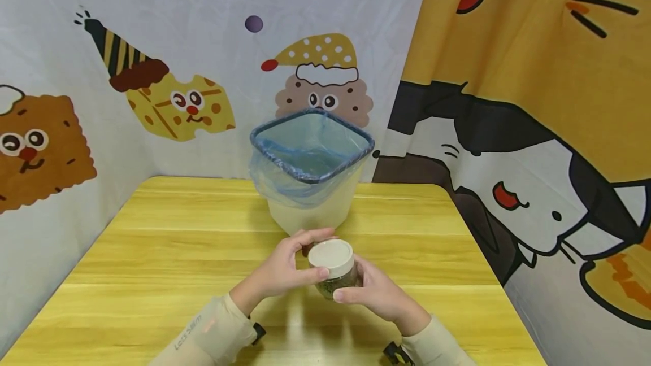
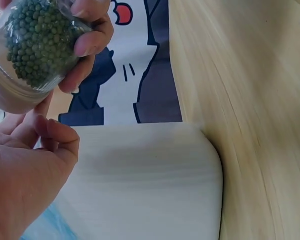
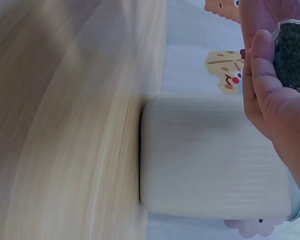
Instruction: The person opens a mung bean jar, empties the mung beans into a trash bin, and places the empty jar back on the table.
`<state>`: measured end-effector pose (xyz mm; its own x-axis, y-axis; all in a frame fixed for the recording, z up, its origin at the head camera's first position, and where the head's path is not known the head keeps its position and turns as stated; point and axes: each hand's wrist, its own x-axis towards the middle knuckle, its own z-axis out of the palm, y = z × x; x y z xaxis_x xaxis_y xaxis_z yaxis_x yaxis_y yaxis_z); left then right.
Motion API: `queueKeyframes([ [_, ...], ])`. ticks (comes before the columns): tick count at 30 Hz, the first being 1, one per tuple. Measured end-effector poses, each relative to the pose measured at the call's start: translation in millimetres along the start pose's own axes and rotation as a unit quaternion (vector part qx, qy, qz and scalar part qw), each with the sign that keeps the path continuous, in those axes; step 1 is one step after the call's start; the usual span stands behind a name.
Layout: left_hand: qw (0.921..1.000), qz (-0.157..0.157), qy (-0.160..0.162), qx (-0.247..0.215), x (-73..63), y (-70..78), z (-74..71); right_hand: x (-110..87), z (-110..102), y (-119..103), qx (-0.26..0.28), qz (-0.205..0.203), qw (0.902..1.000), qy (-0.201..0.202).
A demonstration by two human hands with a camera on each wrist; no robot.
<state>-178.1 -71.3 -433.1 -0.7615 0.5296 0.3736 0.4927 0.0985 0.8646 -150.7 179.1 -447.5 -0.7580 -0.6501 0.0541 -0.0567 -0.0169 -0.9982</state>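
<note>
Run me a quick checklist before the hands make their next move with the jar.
1. Right hand holding the jar: ok, thumb and fingers are round its body.
2. Left hand at the lid: ok, the thumb touches the edge; firmness of hold, cannot tell.
3. Lid on the jar: ok, it covers the mouth; whether it is tight, cannot tell.
4. Small green beans contained: ok, they show inside the jar.
5. Bin upright with its blue liner over the rim: ok.
6. Jar above the bin's opening: not ok, it is on the near side of the bin.
</note>
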Motion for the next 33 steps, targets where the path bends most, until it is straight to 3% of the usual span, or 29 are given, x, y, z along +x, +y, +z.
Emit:
queueKeyframes([
  [7,0.9995,-0.031,0.005,0.002,1.0,0.5,0.7,-0.8,3.2,-1.8,-0.02,0.021,0.9979,0.058],
  [14,0.9985,-0.024,0.047,0.016,2.6,1.0,7.9,2.2,8.9,-1.2,-0.102,-0.019,0.9875,0.119],
  [17,0.9986,-0.005,0.048,0.021,2.6,0.6,8.0,1.6,7.9,-1.6,-0.103,-0.022,0.9878,0.115],
  [22,0.9999,0.017,0.002,0.0,1.2,2.4,2.1,-0.5,4.8,-0.1,-0.083,-0.014,0.992,0.094],
  [26,0.9996,0.013,-0.02,-0.011,0.4,3.7,-1.3,-1.7,3.5,0.8,-0.074,-0.016,0.9942,0.076],
  [33,0.9999,-0.003,0.003,-0.01,-1.6,4.7,0.8,-2.1,6.0,0.1,-0.065,-0.029,0.9952,0.066],
])
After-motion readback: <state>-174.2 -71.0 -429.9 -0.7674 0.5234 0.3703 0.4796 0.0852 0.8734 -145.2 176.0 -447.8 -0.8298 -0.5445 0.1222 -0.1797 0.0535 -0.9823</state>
